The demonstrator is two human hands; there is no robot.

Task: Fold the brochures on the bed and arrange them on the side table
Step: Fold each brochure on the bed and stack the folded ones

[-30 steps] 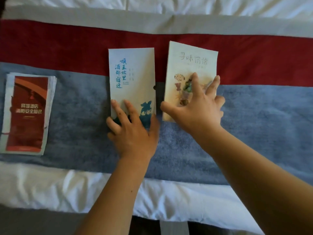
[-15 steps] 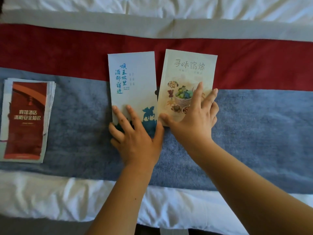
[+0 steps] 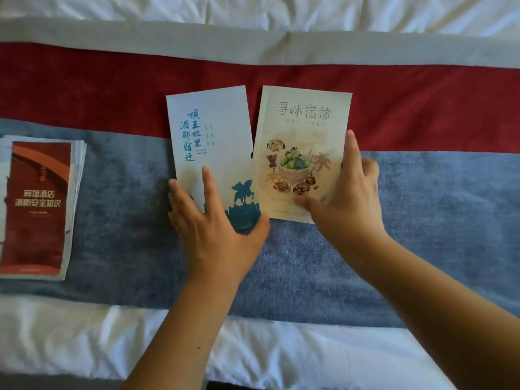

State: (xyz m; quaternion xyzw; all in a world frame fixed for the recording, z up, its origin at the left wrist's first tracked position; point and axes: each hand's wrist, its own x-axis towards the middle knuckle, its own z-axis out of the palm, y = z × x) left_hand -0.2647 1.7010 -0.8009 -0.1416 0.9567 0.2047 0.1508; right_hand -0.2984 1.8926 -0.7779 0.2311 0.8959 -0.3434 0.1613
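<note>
Head view: the left hand (image 3: 213,220) presses flat, fingers straight, on the near end of the blue brochure (image 3: 209,128). Just right of it, overlapping its edge, the cream brochure (image 3: 305,130) lies with its long axis pointing away, and the right hand (image 3: 349,201) grips its right edge, thumb on the cover.

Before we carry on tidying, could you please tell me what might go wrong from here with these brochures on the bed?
The cream brochure under the right hand seems to overlap the blue brochure pressed by the left hand, so sliding either could catch and crease an edge. The soft bed runner may give uneven folds. The red stack is already fanned and could spill if bumped.
</note>
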